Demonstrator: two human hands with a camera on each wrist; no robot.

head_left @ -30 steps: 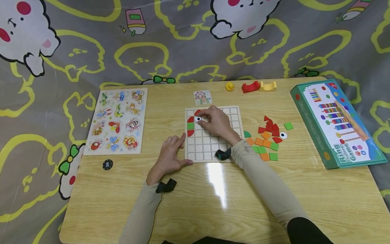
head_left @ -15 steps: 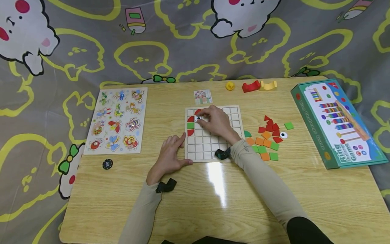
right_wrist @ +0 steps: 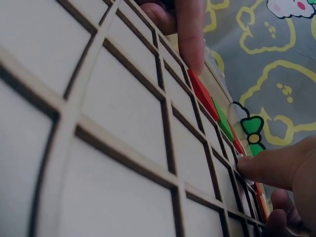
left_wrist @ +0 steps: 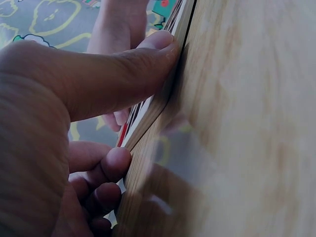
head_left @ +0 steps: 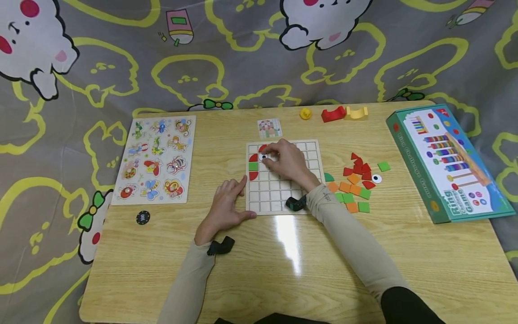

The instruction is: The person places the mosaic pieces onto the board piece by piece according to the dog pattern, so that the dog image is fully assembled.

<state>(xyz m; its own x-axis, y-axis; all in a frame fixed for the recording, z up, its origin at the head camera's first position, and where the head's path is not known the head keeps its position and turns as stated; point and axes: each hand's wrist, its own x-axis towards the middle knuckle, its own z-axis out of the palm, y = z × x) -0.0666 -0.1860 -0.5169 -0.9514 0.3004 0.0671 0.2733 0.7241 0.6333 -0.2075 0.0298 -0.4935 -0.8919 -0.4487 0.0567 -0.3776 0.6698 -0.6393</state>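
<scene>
A wooden grid board [head_left: 275,196] lies mid-table with red and green tiles along its left column, including a green square [head_left: 253,166]. My right hand [head_left: 289,163] pinches a white round eye tile [head_left: 264,157] with a black dot, over a cell near the board's far left corner. In the right wrist view, the thumb [right_wrist: 266,165] of that hand presses down at the grid. The left hand [head_left: 226,208] steadies the board, index fingertip at its left edge and thumb at the near left corner. The left wrist view shows this thumb [left_wrist: 123,74] against the board's side.
Right of the board lie loose red pieces [head_left: 358,170], orange and green squares [head_left: 363,208], and another eye tile [head_left: 377,178]. A game box [head_left: 453,166] stands at right, an insect puzzle board [head_left: 155,162] at left. Behind are a picture card [head_left: 269,128] and a yellow duck [head_left: 305,114].
</scene>
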